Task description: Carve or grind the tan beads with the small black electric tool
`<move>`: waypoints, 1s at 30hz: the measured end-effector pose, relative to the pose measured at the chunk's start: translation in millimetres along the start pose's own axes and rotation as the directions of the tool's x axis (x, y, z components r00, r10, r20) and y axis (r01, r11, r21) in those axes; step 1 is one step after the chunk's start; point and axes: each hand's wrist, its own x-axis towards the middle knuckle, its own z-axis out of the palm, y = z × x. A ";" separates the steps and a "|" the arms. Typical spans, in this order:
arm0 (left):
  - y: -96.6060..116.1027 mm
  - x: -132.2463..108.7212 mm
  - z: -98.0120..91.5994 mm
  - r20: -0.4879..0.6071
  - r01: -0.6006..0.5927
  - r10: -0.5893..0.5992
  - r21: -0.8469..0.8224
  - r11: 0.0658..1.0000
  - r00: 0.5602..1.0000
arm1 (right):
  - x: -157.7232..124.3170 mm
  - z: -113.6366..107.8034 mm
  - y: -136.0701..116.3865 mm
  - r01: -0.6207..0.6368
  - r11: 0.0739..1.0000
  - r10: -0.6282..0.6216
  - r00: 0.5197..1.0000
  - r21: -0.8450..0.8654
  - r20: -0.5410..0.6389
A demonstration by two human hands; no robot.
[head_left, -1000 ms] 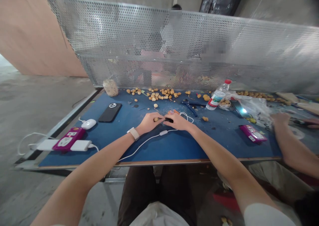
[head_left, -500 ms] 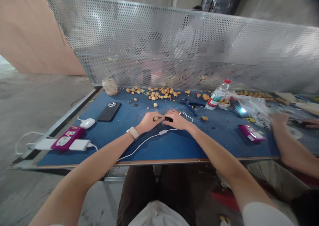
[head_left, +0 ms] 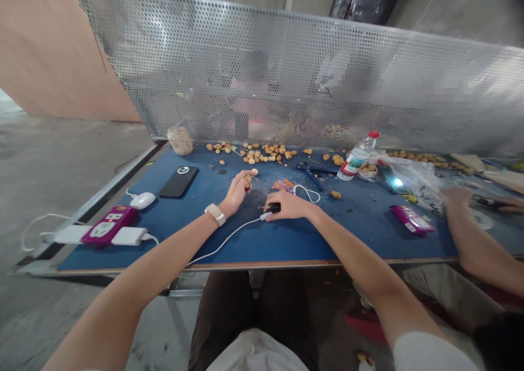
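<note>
the left hand (head_left: 236, 193) pinches a small tan nut (head_left: 248, 179) just above the blue table (head_left: 311, 240). the right hand (head_left: 289, 206) is clenched on a black corded tool (head_left: 274, 208), near the left, with loose nuts (head_left: 262, 154) farther up the table.

Left hand (head_left: 236, 193): tilted up on its heel, fingers (head_left: 246, 181) curled together in a pinch. Right hand (head_left: 287, 205): palm down, fingers curved forward and closed. Left wrist (head_left: 215, 216): bent back, strapped. Left forearm (head_left: 172, 245) and right forearm (head_left: 347, 245): bare, reaching in over the near edge of the tabletop (head_left: 262, 265). Hands: near each other, not touching. Right sleeve (head_left: 429, 354): white.
</note>
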 end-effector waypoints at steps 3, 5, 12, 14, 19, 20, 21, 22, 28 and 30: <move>-4.0 0.9 -0.2 -0.005 -0.006 0.006 0.059 0.998 1.000 | 1.0 1.2 0.2 0.011 1.000 -0.011 1.000 0.004 0.013; -6.0 1.0 -0.1 0.006 -0.027 0.026 0.067 0.997 1.000 | 0.8 1.4 0.5 0.019 1.000 -0.019 1.000 0.009 0.011; -6.9 -1.3 -2.7 0.057 -0.125 0.122 0.049 0.991 0.991 | -0.4 0.3 -1.2 0.016 0.999 -0.017 0.999 0.034 0.028; -7.1 -1.5 -3.5 0.073 -0.121 0.117 0.044 0.992 0.990 | -1.1 -0.2 -0.7 0.000 0.998 0.000 1.000 0.069 0.010; -10.2 -1.7 -3.5 0.130 -0.121 0.115 0.044 0.992 0.985 | -1.3 -2.3 10.5 -0.049 0.989 0.059 0.996 0.137 -0.070; -10.6 -2.0 -3.4 0.137 -0.130 0.122 0.051 0.990 0.983 | -1.0 -2.7 14.1 -0.069 0.991 0.082 0.990 0.116 -0.112; -10.9 -2.4 -3.3 0.141 -0.144 0.133 0.065 0.987 0.981 | -0.7 -3.1 17.8 -0.093 0.992 0.105 0.981 0.085 -0.160; -10.9 -2.9 -3.2 0.141 -0.161 0.148 0.087 0.983 0.979 | -0.4 -3.5 21.2 -0.116 0.992 0.124 0.971 0.050 -0.206; -7.7 -6.7 -2.8 0.162 -0.211 0.172 0.271 0.939 0.972 | 0.1 -5.5 31.8 -0.197 0.977 0.173 0.957 -0.083 -0.234; -6.7 -7.5 -3.0 0.173 -0.207 0.158 0.311 0.928 0.972 | 0.5 -5.2 32.6 -0.218 0.968 0.185 0.953 -0.122 -0.239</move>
